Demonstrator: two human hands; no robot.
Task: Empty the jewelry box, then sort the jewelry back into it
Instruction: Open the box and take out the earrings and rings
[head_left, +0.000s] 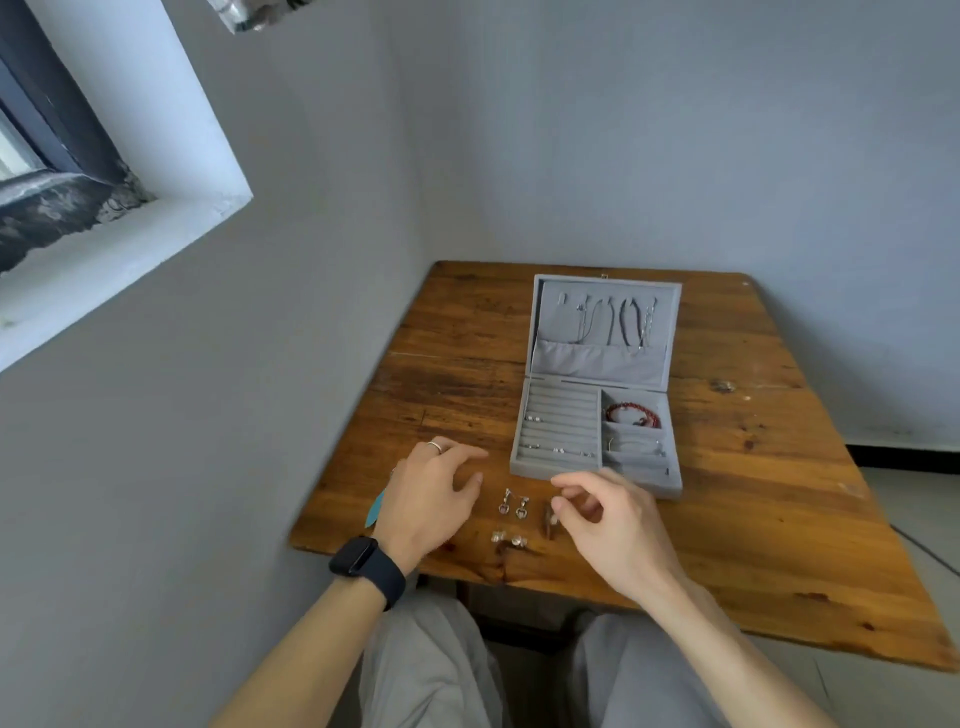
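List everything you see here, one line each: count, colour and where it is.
brown wooden table: one, brown, against the walls.
grey velvet jewelry box: one, grey, open, mid-table.
thin chain necklaces: several, silver and dark, hanging in the lid.
red bead bracelet: one, red, box's far right compartment.
small silver pieces: several, silver, in the ring rolls.
dangling earrings: two, silver, on the table before the box.
stud-like earrings: two, silver, nearer the table's edge.
small blurred item: one, brownish, by the right thumb, perhaps held.
window: one, dark frame, left wall.
black smartwatch: one, black, left wrist.
silver ring: one, silver, left hand's finger.
left hand: one, relaxed, left of the earrings.
right hand: one, fingers curled, before the box.
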